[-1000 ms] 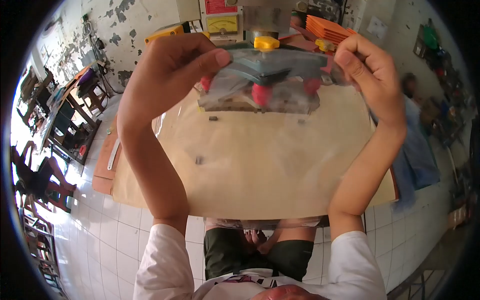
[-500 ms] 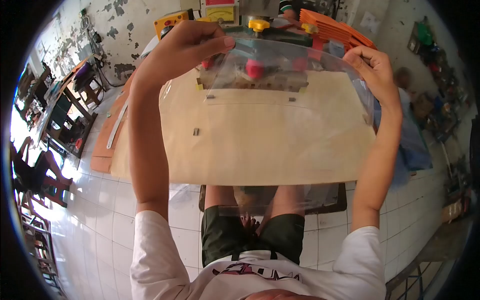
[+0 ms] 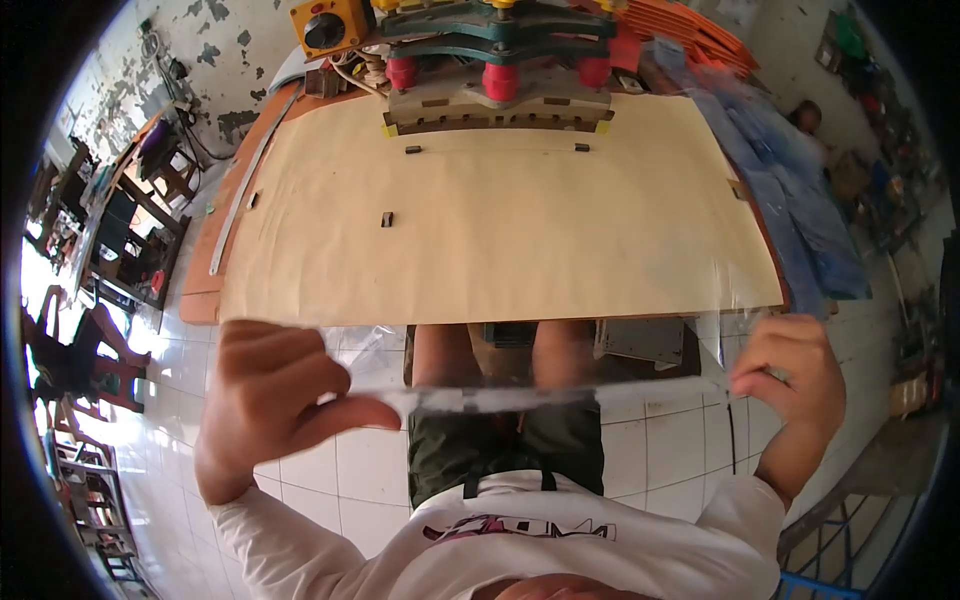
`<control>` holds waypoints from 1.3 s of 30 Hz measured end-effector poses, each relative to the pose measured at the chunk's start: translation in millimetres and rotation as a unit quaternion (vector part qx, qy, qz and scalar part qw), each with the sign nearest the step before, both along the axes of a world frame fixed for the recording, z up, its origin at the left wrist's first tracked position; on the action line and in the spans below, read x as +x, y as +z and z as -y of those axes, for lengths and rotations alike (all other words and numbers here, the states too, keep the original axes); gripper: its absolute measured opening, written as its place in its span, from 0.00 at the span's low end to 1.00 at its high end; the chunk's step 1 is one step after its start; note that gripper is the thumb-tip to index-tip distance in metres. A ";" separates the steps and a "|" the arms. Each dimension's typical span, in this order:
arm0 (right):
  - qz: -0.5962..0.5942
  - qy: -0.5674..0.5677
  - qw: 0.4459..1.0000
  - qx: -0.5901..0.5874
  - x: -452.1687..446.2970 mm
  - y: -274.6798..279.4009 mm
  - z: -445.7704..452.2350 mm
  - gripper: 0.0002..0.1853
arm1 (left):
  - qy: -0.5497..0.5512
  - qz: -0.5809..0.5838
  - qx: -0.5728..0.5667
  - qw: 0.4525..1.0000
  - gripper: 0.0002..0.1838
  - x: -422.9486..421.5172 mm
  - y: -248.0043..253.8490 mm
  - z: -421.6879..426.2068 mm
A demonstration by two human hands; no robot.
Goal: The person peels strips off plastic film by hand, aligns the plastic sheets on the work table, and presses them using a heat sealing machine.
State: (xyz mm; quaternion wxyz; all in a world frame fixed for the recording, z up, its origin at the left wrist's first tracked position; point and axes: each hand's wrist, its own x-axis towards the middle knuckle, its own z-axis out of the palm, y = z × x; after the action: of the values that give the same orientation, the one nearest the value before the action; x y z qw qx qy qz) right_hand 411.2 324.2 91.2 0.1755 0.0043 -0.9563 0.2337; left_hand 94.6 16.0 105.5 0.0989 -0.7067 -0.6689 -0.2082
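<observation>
A clear plastic sheet (image 3: 560, 398) stretches between my two hands over my lap, just in front of the table's near edge. My left hand (image 3: 275, 395) is closed on its left end, blurred by motion, with the thumb pointing inward. On the other end, my right hand (image 3: 795, 370) pinches the sheet between thumb and fingers. Beyond the hands lies a cream-coloured work surface (image 3: 520, 240) with small dark blocks on it, one (image 3: 387, 219) left of the middle. At its far side stands a green press (image 3: 500, 45) with red knobs above a metal bar (image 3: 500, 115).
A metal ruler (image 3: 245, 205) lies along the left edge of the table. Blue plastic sheets (image 3: 800, 210) hang over the right side, with an orange stack (image 3: 690, 35) behind. A yellow switch box (image 3: 325, 28) stands back left. Someone's legs (image 3: 85, 345) show at far left.
Both hands have come down and back from near the press to my lap, drawing the plastic sheet with them off the work surface. The view has tilted, showing more of the press.
</observation>
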 end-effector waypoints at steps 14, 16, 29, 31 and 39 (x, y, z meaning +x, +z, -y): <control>0.075 -0.074 0.984 -0.146 -153.0 -47.4 -136.2 0.10 | 0.131 0.098 -0.120 0.979 0.21 -165.2 -45.1 -100.1; 0.096 -0.102 0.985 -0.103 -177.5 -79.7 -168.0 0.10 | 0.123 0.110 -0.127 0.978 0.21 -190.1 -75.0 -117.2; 0.147 -0.168 0.955 -0.197 -237.3 -127.3 -235.5 0.11 | 0.185 0.143 -0.223 0.946 0.25 -273.7 -128.8 -186.5; 0.142 -0.175 0.955 -0.191 -237.7 -128.6 -236.1 0.10 | 0.188 0.159 -0.233 0.941 0.24 -280.9 -127.3 -189.2; 0.123 -0.214 0.962 -0.116 -240.6 -129.9 -225.3 0.09 | 0.174 0.195 -0.172 0.950 0.18 -300.7 -134.6 -188.2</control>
State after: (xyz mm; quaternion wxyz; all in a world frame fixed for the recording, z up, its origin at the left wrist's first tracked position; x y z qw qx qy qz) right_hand 170.6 549.6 -38.7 0.1017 -0.2497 -0.9155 0.2988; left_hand -206.1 204.2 -29.1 -0.1215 -0.5312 -0.8135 -0.2030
